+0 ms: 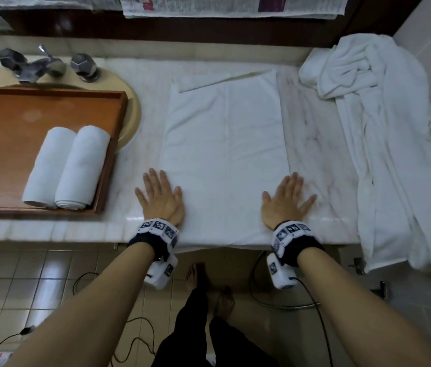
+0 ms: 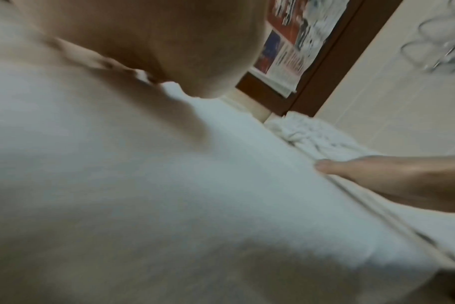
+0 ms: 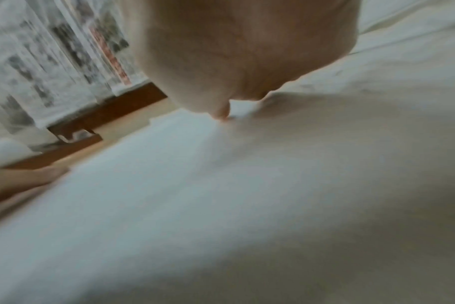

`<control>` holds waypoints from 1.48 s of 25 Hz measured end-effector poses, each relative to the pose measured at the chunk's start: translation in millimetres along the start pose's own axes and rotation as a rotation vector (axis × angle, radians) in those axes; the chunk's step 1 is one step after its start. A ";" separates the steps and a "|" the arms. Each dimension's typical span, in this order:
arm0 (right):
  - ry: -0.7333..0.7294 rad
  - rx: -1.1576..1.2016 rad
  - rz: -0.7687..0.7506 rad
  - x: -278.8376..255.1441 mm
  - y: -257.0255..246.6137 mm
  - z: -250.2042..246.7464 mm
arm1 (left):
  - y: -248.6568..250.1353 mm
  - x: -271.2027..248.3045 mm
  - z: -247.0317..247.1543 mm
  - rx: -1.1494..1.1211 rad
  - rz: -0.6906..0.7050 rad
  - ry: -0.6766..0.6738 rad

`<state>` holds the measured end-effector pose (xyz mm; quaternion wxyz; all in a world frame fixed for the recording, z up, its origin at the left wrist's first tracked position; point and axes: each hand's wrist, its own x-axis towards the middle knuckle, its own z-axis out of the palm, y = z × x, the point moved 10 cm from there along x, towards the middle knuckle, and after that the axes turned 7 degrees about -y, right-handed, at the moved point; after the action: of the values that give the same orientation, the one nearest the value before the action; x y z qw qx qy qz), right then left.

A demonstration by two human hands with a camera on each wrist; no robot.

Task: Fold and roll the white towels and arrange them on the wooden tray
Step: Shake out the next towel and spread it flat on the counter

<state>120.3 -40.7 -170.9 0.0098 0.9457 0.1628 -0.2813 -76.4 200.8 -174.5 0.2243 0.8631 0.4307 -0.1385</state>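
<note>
Hands (image 1: 161, 200) flatten towel (image 1: 225, 144); tray (image 1: 10, 115) holds 2 rolls (image 1: 66, 168).

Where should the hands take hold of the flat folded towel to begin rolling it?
Probably at the near short edge of the flat towel, one hand per corner, coming from the counter's front. It lies lengthwise away from the person, and the left hand and right hand already rest there.

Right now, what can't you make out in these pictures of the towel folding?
- Wooden tray, head view: its left part is cut off by the frame edge.
- Heaped towels, head view: how many there are is lost in the folds.
- Fingers of both hands, wrist views: hidden behind the palms and blurred.
</note>
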 end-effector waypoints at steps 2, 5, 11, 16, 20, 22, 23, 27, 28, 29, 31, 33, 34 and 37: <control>-0.018 -0.005 -0.252 -8.0 -67.3 2.2 | 62.1 0.5 11.5 0.009 0.199 -0.064; -0.060 -0.118 -0.555 -15.5 -107.3 15.3 | 88.6 0.8 19.4 0.096 0.402 -0.112; -0.071 -0.033 -0.238 27.3 -79.1 -14.4 | 50.8 45.5 -20.8 -0.029 0.149 -0.097; -0.094 -0.045 -0.334 54.7 -90.0 -18.3 | 91.8 65.4 -4.9 0.024 0.327 -0.179; -0.090 -0.029 -0.133 80.8 -72.7 -43.9 | 57.8 94.0 -34.9 -0.143 -0.049 -0.129; -0.099 -0.062 -0.398 78.6 -128.7 -40.6 | 122.3 98.2 -24.2 -0.137 0.206 -0.202; -0.110 -0.076 -0.485 79.3 -140.7 -37.2 | 144.5 96.9 -16.4 -0.107 0.338 -0.239; -0.086 -0.016 -0.205 136.3 -68.7 -67.2 | 85.5 148.0 -46.5 -0.095 0.070 -0.105; -0.081 0.002 -0.093 144.2 -51.4 -77.1 | 67.1 153.3 -57.5 -0.143 -0.110 -0.092; -0.081 0.015 -0.058 148.4 -51.9 -83.3 | 71.4 155.5 -62.2 -0.200 -0.172 -0.111; -0.056 -0.011 -0.264 147.4 -101.1 -90.0 | 137.8 159.3 -58.0 -0.234 0.080 -0.156; -0.096 -0.071 -0.494 146.0 -141.9 -83.4 | 188.4 159.3 -37.4 -0.145 0.384 -0.258; -0.120 -0.067 -0.493 154.8 -139.0 -85.8 | 183.8 168.8 -38.4 -0.106 0.403 -0.247; -0.135 -0.007 -0.125 198.1 -78.6 -108.5 | 102.3 209.8 -70.5 -0.106 -0.042 -0.051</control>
<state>309.3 105.6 -179.9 0.0066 0.9125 0.2217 -0.3437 133.2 325.5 -177.1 0.2777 0.8370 0.4496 -0.1421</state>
